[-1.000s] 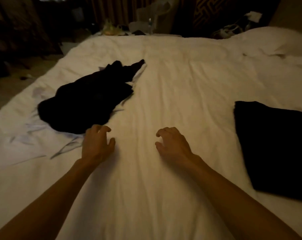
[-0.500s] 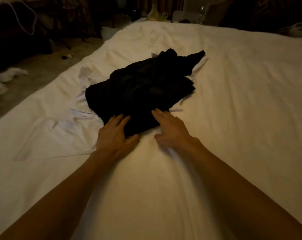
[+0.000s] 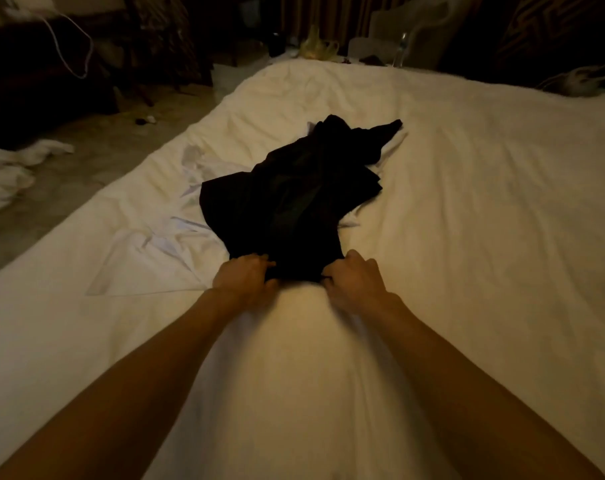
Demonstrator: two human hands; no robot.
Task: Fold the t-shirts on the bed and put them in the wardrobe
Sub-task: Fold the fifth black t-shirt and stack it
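Curled tight, the left grip [image 3: 244,277] pinches the near edge of a crumpled black fabric t-shirt [image 3: 294,192], its fingers bunched over the cloth. The right grip [image 3: 354,278] does the same just beside it, knuckles up and fingers folded round the same near edge. The two grips sit close together with a short stretch of black cloth between them. Both bare forearms reach in from the bottom corners.

The t-shirt lies in a loose heap on the wide bed with its rumpled white sheet [image 3: 484,220], left of the bed's middle. One pointed end (a sleeve or a corner, too dark to tell) trails toward the far side. Under it and to its left lies a flat, sharply creased white cloth [image 3: 145,251], its edges showing beyond the black heap.

On the pale floor to the left sits a heap of white fabric [image 3: 10,171]. A thin white cable [image 3: 82,53] hangs over dark furniture at the far left, and a yellowish plastic bag [image 3: 316,46] stands past the bed's far end.
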